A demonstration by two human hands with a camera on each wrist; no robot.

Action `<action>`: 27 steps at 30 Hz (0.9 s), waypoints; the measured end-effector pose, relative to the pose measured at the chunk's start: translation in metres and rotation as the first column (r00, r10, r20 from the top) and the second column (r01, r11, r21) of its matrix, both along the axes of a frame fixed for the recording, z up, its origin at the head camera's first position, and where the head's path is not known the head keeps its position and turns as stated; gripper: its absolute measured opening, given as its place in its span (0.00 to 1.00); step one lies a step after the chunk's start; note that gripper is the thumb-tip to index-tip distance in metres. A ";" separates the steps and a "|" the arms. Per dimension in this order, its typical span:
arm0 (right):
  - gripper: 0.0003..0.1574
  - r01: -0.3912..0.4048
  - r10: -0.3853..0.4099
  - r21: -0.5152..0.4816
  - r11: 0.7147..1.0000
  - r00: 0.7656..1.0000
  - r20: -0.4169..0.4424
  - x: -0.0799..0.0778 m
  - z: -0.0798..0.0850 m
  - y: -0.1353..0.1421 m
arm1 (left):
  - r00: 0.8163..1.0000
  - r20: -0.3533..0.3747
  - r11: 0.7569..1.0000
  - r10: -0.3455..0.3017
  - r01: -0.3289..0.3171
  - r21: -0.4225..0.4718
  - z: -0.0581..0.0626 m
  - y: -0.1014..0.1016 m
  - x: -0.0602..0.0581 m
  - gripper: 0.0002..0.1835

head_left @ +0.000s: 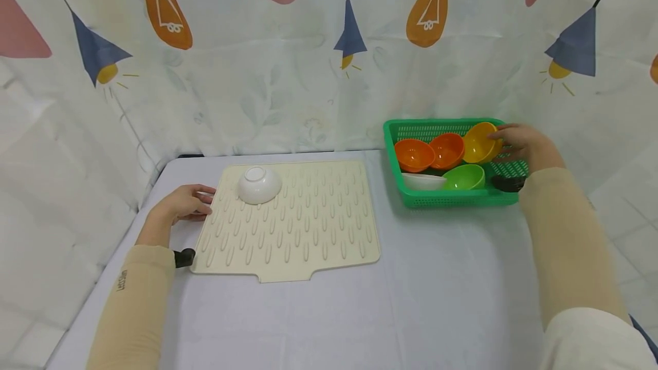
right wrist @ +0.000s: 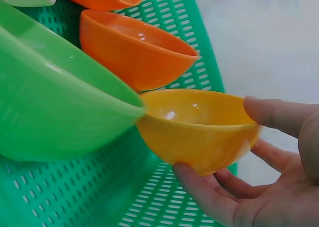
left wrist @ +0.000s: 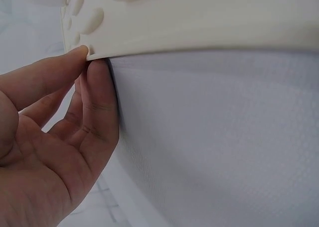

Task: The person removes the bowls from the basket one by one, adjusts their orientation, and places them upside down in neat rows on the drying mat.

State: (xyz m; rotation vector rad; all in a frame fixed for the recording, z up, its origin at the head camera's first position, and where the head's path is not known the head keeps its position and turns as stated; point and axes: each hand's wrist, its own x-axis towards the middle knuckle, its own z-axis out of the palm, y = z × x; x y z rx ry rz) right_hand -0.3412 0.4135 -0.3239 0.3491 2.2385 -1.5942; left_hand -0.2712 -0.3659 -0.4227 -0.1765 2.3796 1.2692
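A yellow bowl (right wrist: 199, 137) is tilted in the back right of the green basket (head_left: 462, 197). My right hand (head_left: 526, 143) grips it, thumb at the rim and fingers beneath. Beside it in the basket are two orange bowls (head_left: 414, 155), a green bowl (head_left: 464, 177) and a white bowl (head_left: 424, 181). My left hand (head_left: 187, 203) is at the left edge of a cream ridged drying mat (head_left: 298, 218); in the left wrist view, thumb and fingers pinch the mat's edge. Upside down on the mat's back left lies a white bowl (head_left: 259, 185).
A white cloth covers the table (head_left: 334, 318). Behind it hangs a curtain (head_left: 288, 96) printed with lamps and bulbs, close to the basket's back. Black straps (head_left: 185, 257) are on both wrists.
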 end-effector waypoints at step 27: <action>0.55 0.148 -0.151 -0.477 0.866 0.988 0.032 0.018 0.035 -0.025 | 1.000 -0.002 1.000 -0.001 0.001 -0.005 0.002 0.002 0.000 0.40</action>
